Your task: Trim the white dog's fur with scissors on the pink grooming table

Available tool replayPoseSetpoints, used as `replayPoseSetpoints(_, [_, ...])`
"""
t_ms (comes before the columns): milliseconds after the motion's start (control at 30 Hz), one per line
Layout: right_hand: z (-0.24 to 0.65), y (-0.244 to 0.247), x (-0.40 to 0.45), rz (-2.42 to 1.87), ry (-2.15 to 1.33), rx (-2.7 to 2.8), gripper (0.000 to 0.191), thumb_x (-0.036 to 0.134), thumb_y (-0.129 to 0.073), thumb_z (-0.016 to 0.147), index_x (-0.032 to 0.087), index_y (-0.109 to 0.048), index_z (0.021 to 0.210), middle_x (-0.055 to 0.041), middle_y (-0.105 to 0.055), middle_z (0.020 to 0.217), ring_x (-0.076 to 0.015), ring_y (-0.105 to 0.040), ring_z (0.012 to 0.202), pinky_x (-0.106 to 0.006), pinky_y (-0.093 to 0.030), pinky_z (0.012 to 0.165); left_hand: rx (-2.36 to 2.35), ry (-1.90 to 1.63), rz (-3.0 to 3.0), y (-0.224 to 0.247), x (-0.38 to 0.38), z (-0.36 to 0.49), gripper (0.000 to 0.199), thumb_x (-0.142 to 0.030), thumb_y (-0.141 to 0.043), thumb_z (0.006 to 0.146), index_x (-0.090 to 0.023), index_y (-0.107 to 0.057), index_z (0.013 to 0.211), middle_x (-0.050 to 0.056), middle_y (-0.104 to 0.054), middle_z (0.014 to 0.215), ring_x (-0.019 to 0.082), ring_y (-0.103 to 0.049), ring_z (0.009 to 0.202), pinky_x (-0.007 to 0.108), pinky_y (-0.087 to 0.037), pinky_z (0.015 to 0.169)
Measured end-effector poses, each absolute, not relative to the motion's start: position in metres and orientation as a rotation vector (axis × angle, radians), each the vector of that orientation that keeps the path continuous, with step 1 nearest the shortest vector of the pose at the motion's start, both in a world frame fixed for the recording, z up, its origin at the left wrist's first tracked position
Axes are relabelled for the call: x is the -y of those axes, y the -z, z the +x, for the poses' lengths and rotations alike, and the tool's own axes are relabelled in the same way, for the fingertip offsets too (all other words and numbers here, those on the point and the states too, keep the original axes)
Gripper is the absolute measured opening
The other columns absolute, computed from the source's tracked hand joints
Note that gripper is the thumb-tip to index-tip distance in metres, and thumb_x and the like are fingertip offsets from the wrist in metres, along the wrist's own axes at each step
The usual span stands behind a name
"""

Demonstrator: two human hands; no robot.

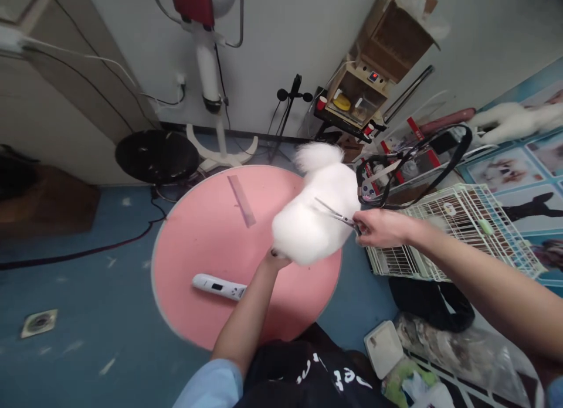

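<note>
A fluffy white animal (328, 188) stands on a round pink table (197, 232), its puffed tail raised at the far end. My right hand (380, 227) grips metal scissors (341, 216), whose blades lie apart over the white fur. At the near end of the animal, my left hand (278, 260) is partly under the fur and touches it; its fingers are mostly hidden. On the table lie a white clipper-like device (219, 286) with a dark display and a flat translucent pinkish strip (241, 201).
A black strap loop (457, 156) hangs beyond the animal at right. A white wire cage (461, 232) stands right of the table. A black stool (157, 156), a white-based stand (220, 144) and a wooden box (358, 94) are behind it.
</note>
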State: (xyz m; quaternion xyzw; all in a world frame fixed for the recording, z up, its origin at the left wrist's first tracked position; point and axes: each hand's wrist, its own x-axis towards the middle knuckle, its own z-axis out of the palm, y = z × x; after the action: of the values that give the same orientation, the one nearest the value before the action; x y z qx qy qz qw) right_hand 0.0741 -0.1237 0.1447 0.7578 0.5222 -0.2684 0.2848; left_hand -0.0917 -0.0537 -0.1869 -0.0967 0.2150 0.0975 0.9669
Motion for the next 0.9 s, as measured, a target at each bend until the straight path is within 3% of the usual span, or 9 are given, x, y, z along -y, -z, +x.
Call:
replayPoseSetpoints(67, [0.072,-0.149,0.122,2.026,0.732,-1.362,0.027,0.030,-0.061,0.076,0.019,-0.060,0.100,-0.0085,-0.069,0.093,-0.0204,-0.064,0.077,-0.026,-0.038,0.059,-0.414,-0.165,-0.201,0.191,0.052,-0.089,0.035,-0.024,-0.049,0.083,-0.022,-0.069,0.113,0.006,-0.074,0.086,0.023,-0.069,0.080,0.038,-0.054,0.078])
replayPoseSetpoints(167, [0.070,-0.155,0.117,2.019,0.702,-1.314,0.016,0.024,-0.058,0.076,0.018,-0.061,0.090,-0.0076,-0.068,0.085,-0.0193,-0.063,0.072,-0.026,-0.036,0.057,-0.342,-0.127,-0.179,0.193,0.051,-0.086,0.016,-0.020,-0.055,0.079,-0.018,-0.071,0.082,0.004,-0.070,0.067,0.019,-0.066,0.063,0.031,-0.054,0.064])
replayPoseSetpoints(267, [0.066,-0.159,0.110,2.029,0.686,-1.287,0.018,0.030,-0.061,0.075,0.019,-0.062,0.089,-0.0075,-0.068,0.083,-0.0199,-0.062,0.070,-0.027,-0.036,0.056,-0.299,-0.084,-0.142,0.191,0.053,-0.086,0.012,-0.020,-0.059,0.078,-0.017,-0.066,0.068,0.004,-0.070,0.066,0.019,-0.066,0.062,0.030,-0.052,0.061])
replayPoseSetpoints(467, [0.059,-0.163,0.091,1.944,0.593,-1.199,0.013,0.024,-0.062,0.071,0.019,-0.067,0.081,-0.0095,-0.068,0.079,-0.0223,-0.063,0.073,-0.028,-0.038,0.056,-0.230,0.001,-0.162,0.187,0.058,-0.089,0.007,-0.017,-0.061,0.077,-0.018,-0.065,0.071,0.003,-0.070,0.068,0.020,-0.066,0.065,0.031,-0.051,0.061])
replayPoseSetpoints(600, [0.054,-0.162,0.078,1.907,0.619,-1.206,0.022,0.030,-0.064,0.071,0.016,-0.071,0.087,-0.0119,-0.070,0.082,-0.0236,-0.064,0.074,-0.031,-0.041,0.058,-0.267,0.047,-0.188,0.189,0.058,-0.087,0.011,-0.011,-0.056,0.076,-0.018,-0.064,0.072,0.003,-0.068,0.064,0.022,-0.065,0.061,0.033,-0.051,0.058])
replayPoseSetpoints(700, [0.050,-0.159,0.069,1.847,0.603,-1.165,0.019,0.021,-0.064,0.068,0.013,-0.072,0.084,-0.0130,-0.070,0.079,-0.0240,-0.065,0.072,-0.031,-0.042,0.058,-0.267,0.036,-0.186,0.190,0.057,-0.086,0.013,-0.010,-0.055,0.076,-0.018,-0.066,0.076,0.004,-0.068,0.066,0.023,-0.066,0.064,0.034,-0.052,0.060])
replayPoseSetpoints(900, [0.048,-0.153,0.056,1.890,0.581,-1.169,0.020,0.024,-0.068,0.068,0.013,-0.072,0.083,-0.0134,-0.070,0.077,-0.0249,-0.065,0.072,-0.032,-0.044,0.058,-0.329,0.030,-0.215,0.191,0.057,-0.087,0.018,-0.012,-0.053,0.078,-0.019,-0.070,0.083,0.006,-0.070,0.072,0.025,-0.066,0.071,0.038,-0.052,0.065])
